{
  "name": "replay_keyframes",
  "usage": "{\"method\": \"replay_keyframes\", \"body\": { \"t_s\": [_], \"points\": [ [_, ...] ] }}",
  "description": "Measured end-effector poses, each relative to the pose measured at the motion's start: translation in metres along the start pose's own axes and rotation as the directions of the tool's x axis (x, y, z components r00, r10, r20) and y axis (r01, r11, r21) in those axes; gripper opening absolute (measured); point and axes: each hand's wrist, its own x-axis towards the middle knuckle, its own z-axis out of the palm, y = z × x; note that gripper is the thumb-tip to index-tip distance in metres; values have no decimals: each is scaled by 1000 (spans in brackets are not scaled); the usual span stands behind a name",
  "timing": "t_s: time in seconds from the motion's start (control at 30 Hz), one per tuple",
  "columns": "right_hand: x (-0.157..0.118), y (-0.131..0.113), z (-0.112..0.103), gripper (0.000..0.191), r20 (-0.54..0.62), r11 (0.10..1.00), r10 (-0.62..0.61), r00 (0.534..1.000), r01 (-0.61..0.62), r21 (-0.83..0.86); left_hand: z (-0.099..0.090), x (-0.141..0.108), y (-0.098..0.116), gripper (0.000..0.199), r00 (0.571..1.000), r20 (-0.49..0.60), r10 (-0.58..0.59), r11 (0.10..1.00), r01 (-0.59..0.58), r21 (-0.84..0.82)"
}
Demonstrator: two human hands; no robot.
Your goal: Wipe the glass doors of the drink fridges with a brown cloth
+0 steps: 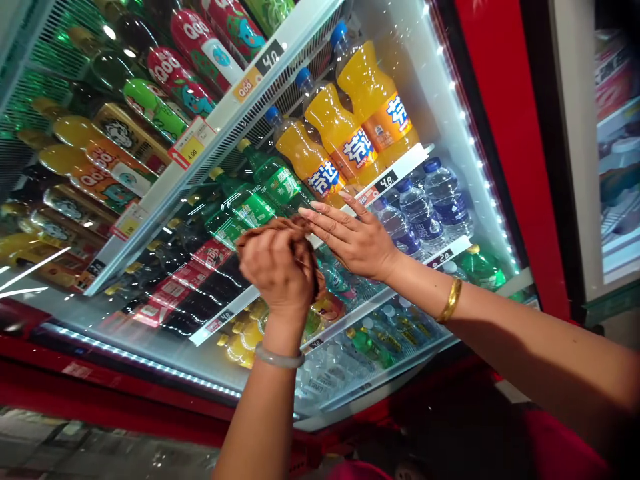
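My left hand (277,267), with a pale grey bangle on its wrist, is closed around a crumpled brown cloth (318,277). Parts of the cloth stick out above and to the right of the fingers. Beside it, my right hand (353,240) has its fingers stretched out, tips close to the cloth; whether they touch it I cannot tell. A gold bangle (450,300) circles the right wrist. Both hands are in front of a lit drinks cooler, before green Sprite-like bottles (255,210) and orange soda bottles (325,163).
Tilted in view, the cooler's shelves hold rows of bottles, among them Qoo juice bottles (175,77) and water bottles (420,210). Price tags (387,180) line the shelf edges. A red frame (515,133) borders the cooler, and another lit cabinet (617,160) stands at the right.
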Motion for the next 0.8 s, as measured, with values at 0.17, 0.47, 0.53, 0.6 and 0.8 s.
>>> {"method": "replay_keyframes", "body": {
  "t_s": [0.17, 0.47, 0.53, 0.6, 0.8],
  "points": [
    [1, 0, 3, 80, -57, 996, 92, 994, -91, 14, 9, 3, 23, 27, 981, -100, -166, 986, 167, 1],
    [0, 3, 10, 75, -194, 980, 198, 961, -192, 52, 11, 1, 15, 25, 996, -1, 86, 996, -86, -15],
    [0, 2, 11, 75, -190, 976, 215, 958, -207, 66, 11, 15, 13, 29, 994, -79, -71, 997, 71, -6],
    [0, 1, 12, 74, -183, 975, 220, 958, -212, 65, 16, 12, 25, 29, 984, -141, -111, 994, 112, -1],
    [-4, 18, -3, 69, -80, 994, 108, 991, -108, 1, 28, -36, 62, 24, 990, -124, 74, 997, -71, 28]
  ]
}}
